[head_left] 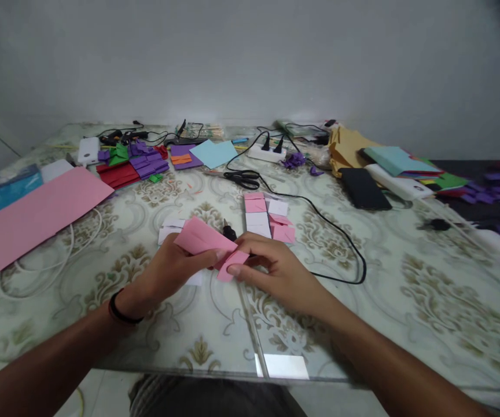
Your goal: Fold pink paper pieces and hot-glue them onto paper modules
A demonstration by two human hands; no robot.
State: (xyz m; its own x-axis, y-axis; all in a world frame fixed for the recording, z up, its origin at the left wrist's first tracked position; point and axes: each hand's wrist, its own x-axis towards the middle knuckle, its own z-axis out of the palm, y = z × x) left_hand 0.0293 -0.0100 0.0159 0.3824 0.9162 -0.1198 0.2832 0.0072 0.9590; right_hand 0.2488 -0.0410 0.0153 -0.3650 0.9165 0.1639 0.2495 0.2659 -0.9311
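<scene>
Pink paper (204,236) is held between both hands, above the near middle of the table. My left hand (176,263) is closed on its left part, thumb on top. My right hand (271,266) pinches a smaller pink piece (232,265) at the right end; I cannot tell whether it is a fold of the same sheet. White paper pieces (169,229) lie partly hidden behind my left hand. A black tool with a metal tip (229,230) stands out just behind the paper, its kind unclear. Beyond my right hand lie small pink and white papers (257,220).
Black scissors (243,178) and a power strip (267,152) lie at the back, with a black cable (341,229) looping right. A large pink sheet (46,217) lies left. A phone (365,189) and stacked coloured papers (401,160) are at right. Purple and red strips (120,174) lie back left.
</scene>
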